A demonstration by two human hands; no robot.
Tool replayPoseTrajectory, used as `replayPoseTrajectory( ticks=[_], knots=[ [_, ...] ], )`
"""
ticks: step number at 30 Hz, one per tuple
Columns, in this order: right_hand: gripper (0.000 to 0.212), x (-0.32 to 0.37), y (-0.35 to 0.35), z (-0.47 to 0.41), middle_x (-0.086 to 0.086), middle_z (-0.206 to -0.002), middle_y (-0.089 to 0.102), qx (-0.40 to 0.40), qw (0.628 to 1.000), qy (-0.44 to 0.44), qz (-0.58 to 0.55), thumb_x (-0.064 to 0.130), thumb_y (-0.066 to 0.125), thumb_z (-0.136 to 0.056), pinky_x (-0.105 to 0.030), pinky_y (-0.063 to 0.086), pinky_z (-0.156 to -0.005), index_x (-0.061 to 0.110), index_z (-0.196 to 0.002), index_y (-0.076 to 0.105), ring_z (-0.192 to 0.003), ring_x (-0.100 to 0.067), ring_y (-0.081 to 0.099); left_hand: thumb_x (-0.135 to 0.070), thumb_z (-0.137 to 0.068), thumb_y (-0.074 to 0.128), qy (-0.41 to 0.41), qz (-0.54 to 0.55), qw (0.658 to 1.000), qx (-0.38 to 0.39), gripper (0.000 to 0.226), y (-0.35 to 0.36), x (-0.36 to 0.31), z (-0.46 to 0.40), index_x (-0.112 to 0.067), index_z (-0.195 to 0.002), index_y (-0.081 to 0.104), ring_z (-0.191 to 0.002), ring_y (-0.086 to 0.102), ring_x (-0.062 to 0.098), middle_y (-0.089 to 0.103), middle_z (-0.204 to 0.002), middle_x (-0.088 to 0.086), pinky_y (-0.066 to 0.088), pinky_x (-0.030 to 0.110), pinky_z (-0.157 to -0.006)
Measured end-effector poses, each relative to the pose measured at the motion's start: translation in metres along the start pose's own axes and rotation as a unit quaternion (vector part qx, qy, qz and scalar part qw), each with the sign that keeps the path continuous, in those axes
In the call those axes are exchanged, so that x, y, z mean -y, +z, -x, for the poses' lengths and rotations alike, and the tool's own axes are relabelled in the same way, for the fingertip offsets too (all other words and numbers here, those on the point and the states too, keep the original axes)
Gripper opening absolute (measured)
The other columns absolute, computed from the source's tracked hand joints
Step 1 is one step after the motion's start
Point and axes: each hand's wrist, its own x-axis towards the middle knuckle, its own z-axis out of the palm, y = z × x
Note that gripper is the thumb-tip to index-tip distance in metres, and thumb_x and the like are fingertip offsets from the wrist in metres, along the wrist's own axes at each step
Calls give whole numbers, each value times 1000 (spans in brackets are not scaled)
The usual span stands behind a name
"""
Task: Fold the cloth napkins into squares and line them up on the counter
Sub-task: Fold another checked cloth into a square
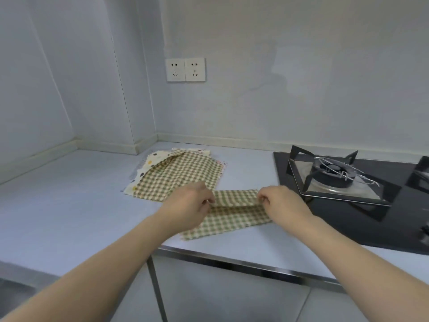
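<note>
A green-and-cream checked napkin (232, 217) lies near the counter's front edge, partly folded over on itself. My left hand (188, 205) pinches its folded edge at the left end, and my right hand (283, 202) pinches the same edge at the right end. Behind it sits a loose pile of napkins (176, 175): a checked one on top, a cream one with coloured dots (151, 162) showing beneath at the left.
A black gas hob (348, 182) with a metal burner stand fills the counter's right side, close to my right hand. The pale counter (69, 194) stretches left to a wall corner. Two wall sockets (185, 69) sit above. A metal-trimmed front edge (232, 263) runs below.
</note>
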Motion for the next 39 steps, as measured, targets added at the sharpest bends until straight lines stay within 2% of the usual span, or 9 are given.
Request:
replayPoseTrajectory(
  ticks=[6, 9, 13, 19, 24, 26, 30, 33, 39],
  knots=[
    [33, -14, 41, 37, -1, -114, 68, -75, 995, 12, -65, 2, 45, -92, -30, 46, -90, 13, -112, 69, -104, -21, 60, -36, -92, 47, -35, 85, 995, -27, 32, 45, -4, 51, -24, -112, 69, -92, 49, 11, 55, -98, -10, 45, 29, -85],
    [30, -15, 42, 32, 3, -113, 66, -85, 995, -6, -52, 7, 47, -89, -32, 43, -95, 16, -108, 68, -104, -18, 58, -49, -85, 36, -53, 16, 997, -50, 40, 49, -5, 46, -30, -106, 64, -94, 40, 10, 50, -101, -16, 33, 26, -85],
    [30, -17, 43, 29, 11, -119, 58, -42, 999, -10, -10, 28, 50, -86, -34, 37, -99, 28, -114, 61, -109, -15, 51, -27, -94, 51, -48, 14, 997, -54, 10, 50, -2, 41, -25, -94, 61, -89, 43, 13, 53, -95, -13, 34, 28, -82],
    [32, -18, 44, 27, 22, -116, 53, -33, 999, -26, -21, 56, 55, -85, -32, 29, -98, 40, -113, 59, -111, -7, 45, -16, -100, 44, -67, 141, 984, -83, 13, 33, 5, 41, -25, -93, 50, -74, 52, 11, 56, -82, -6, 46, 33, -65],
    [12, -20, 42, 28, 18, -92, 64, -68, 991, -19, -116, 35, 62, -90, -30, 39, -83, 29, -97, 71, -92, -8, 55, -11, -100, 39, -18, 131, 990, -41, 23, 19, 7, 41, -32, -101, 48, -77, 51, 2, 53, -88, -14, 41, 19, -63],
    [7, -21, 40, 29, 15, -83, 68, -74, 973, 22, -219, 28, 64, -89, -29, 44, -77, 28, -88, 72, -85, -9, 61, -20, -99, 45, 17, 104, 994, -16, 15, 12, 5, 40, -34, -101, 51, -83, 53, 2, 56, -94, -18, 47, 26, -71],
    [9, -21, 33, 34, 1, -86, 72, -86, 927, 54, -360, 17, 69, -87, -33, 48, -80, 24, -86, 74, -80, -12, 63, -44, -92, 55, 9, 65, 998, 24, 15, -2, 0, 37, -33, -98, 47, -65, 53, 7, 59, -82, -13, 45, 30, -59],
    [9, -13, 20, 39, -7, -87, 71, -102, 882, 70, -455, 7, 64, -89, -17, 46, -65, 13, -88, 71, -66, -6, 59, -42, -93, 53, -25, 90, 995, 25, 11, -16, -7, 34, -31, -91, 52, -63, 58, 16, 65, -79, -7, 51, 39, -60],
    [23, 15, -20, 32, 8, -72, 68, -144, 807, 116, -561, 15, 51, -98, -26, 45, -65, 20, -79, 64, -68, -10, 61, -31, -87, 70, -136, 243, 960, 20, 17, -45, -27, 30, -15, -81, 67, -61, 57, 10, 70, -78, 3, 47, 25, -53]
  ],
)
